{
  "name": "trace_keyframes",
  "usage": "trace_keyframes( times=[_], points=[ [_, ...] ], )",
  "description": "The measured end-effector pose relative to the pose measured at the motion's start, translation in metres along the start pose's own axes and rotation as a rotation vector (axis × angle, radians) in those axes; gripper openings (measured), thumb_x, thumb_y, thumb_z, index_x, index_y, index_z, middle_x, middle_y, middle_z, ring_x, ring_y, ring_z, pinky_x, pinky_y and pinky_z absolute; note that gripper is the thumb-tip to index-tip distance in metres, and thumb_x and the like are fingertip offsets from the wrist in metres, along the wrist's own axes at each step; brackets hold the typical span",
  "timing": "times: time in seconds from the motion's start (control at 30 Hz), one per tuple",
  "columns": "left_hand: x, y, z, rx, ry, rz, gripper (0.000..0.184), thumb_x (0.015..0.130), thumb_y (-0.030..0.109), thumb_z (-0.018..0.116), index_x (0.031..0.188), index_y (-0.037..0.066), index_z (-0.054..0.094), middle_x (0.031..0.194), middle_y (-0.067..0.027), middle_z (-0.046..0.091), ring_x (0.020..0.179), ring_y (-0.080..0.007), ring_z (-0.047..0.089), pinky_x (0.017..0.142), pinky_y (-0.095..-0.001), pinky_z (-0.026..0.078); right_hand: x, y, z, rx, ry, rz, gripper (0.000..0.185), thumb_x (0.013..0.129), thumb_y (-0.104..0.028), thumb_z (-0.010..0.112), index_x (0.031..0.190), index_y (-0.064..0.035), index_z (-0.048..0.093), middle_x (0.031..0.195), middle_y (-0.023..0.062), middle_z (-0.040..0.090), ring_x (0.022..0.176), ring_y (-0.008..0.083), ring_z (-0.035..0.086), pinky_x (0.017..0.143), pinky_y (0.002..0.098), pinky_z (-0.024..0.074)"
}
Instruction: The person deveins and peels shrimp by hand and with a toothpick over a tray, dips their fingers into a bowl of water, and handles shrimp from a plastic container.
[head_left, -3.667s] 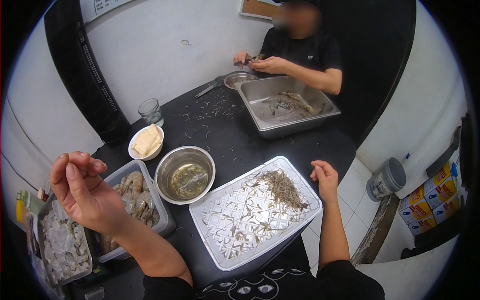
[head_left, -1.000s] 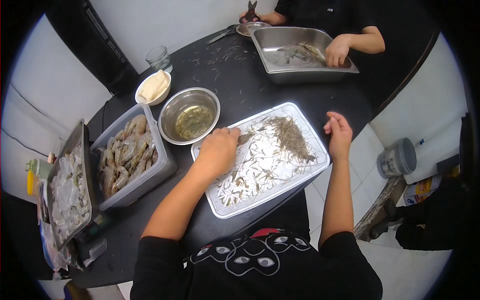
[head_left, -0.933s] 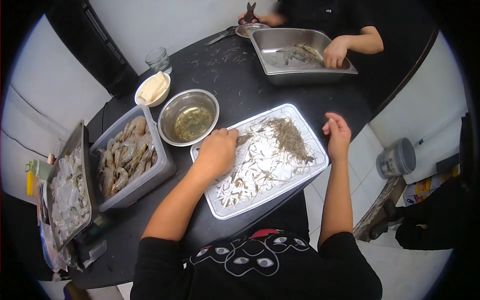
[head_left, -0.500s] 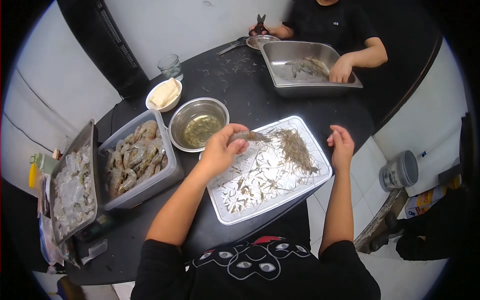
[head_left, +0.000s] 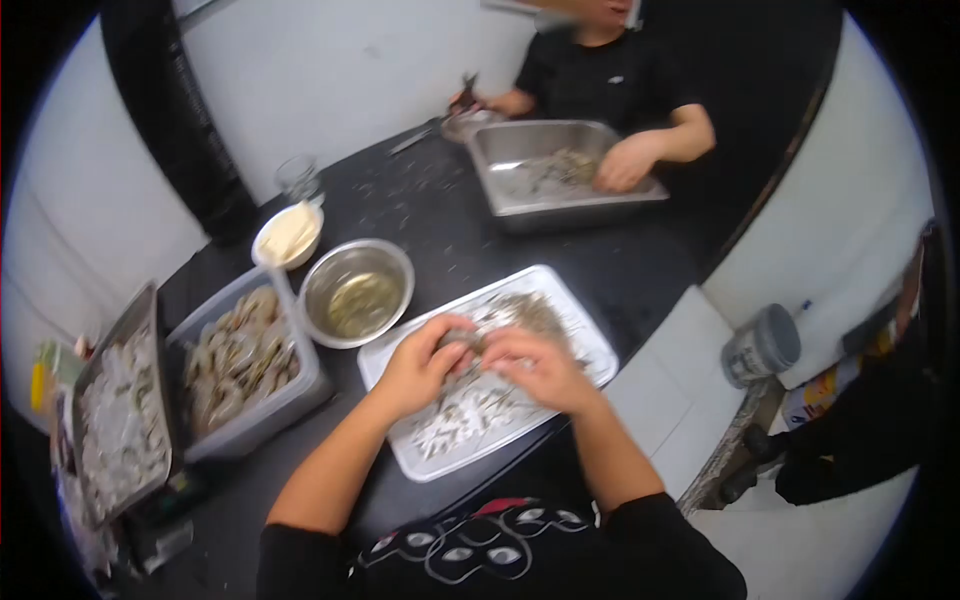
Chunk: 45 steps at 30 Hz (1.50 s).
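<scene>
Over the white tray (head_left: pixel 455 467), my left hand (head_left: pixel 420 368) is closed around a shrimp (head_left: pixel 463 341), mostly covered by the fingers. Against the shrimp's right end are the bent fingers of my right hand (head_left: pixel 540 368), pinched together and slightly blurred. Thin trimmed shrimp feelers and legs (head_left: pixel 535 315) form a heap at the tray's far right, with more bits scattered over its near part. Left of the tray stands a round metal bowl (head_left: pixel 398 290) holding murky liquid. A plastic tub (head_left: pixel 315 375) full of whole shrimp is beside it.
Far left, a metal pan (head_left: pixel 165 440) holds pale pieces, possibly ice. A white bowl (head_left: pixel 288 240) and a glass (head_left: pixel 298 178) stand behind the tub. Across the black table (head_left: pixel 430 210), a person has one hand in a deep metal pan (head_left: pixel 490 180) and scissors in the other.
My right hand has come left from beyond the tray's edge to the shrimp in my left hand. The camera view has shifted, and the co-worker's hand stays in the deep pan.
</scene>
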<state>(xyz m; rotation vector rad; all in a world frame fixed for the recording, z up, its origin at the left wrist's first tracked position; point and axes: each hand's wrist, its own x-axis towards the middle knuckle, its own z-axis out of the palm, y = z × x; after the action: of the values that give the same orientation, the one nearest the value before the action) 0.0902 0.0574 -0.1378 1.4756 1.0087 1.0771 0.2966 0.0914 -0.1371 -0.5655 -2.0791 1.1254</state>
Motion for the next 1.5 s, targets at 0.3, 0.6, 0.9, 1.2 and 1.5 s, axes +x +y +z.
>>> trace_keyframes(
  times=[0.3,0.6,0.9,1.2,1.5],
  points=[
    [-0.002,0.015,0.003,0.867,0.060,0.363,0.031,0.079,0.005,0.061,0.108,0.004,0.050,0.085,-0.0179,0.058,0.076,-0.0348,0.060,0.069,-0.0414,0.047,-0.002,0.006,0.016,0.101,0.069,0.020,0.008,0.084,-0.004,0.055,0.088,-0.0014,0.061,0.088,0.0076,0.056,0.085,0.0190,0.054,0.077,0.0296,0.0423],
    [0.002,-0.007,0.010,-0.088,0.105,-0.199,0.024,0.091,0.017,0.051,0.113,0.006,0.051,0.092,-0.0118,0.058,0.087,-0.0245,0.059,0.073,-0.0371,0.050,0.004,-0.007,0.033,-0.339,0.258,-0.100,0.015,0.077,0.002,0.056,0.090,-0.0020,0.061,0.091,0.0128,0.056,0.080,0.0268,0.057,0.067,0.0324,0.0460],
    [0.005,-0.034,0.007,-1.138,0.139,-0.253,0.045,0.098,0.038,0.031,0.132,0.009,0.029,0.117,-0.0167,0.052,0.107,-0.0302,0.053,0.088,-0.0448,0.047,0.006,-0.013,0.048,-0.526,0.237,-0.253,0.021,0.069,0.005,0.059,0.087,-0.0051,0.062,0.109,0.0139,0.058,0.093,0.0309,0.056,0.079,0.0380,0.0463],
    [-0.002,-0.023,0.017,-0.860,0.126,-0.070,0.029,0.090,0.022,0.057,0.113,0.008,0.049,0.066,0.0013,0.046,0.055,-0.0080,0.043,0.053,-0.0215,0.036,0.007,-0.024,0.026,-0.406,0.443,-0.157,0.019,0.074,0.006,0.057,0.090,-0.0029,0.062,0.102,0.0139,0.062,0.087,0.0298,0.060,0.074,0.0358,0.0482],
    [-0.008,-0.024,0.024,-0.511,0.139,0.201,0.046,0.078,0.020,0.073,0.115,0.006,0.051,0.075,0.0054,0.053,0.066,-0.0007,0.045,0.059,-0.0163,0.037,0.000,-0.031,0.030,-0.148,0.363,-0.100,0.016,0.080,0.004,0.055,0.094,-0.0015,0.062,0.099,0.0135,0.065,0.088,0.0275,0.064,0.075,0.0330,0.0501]
  ],
)
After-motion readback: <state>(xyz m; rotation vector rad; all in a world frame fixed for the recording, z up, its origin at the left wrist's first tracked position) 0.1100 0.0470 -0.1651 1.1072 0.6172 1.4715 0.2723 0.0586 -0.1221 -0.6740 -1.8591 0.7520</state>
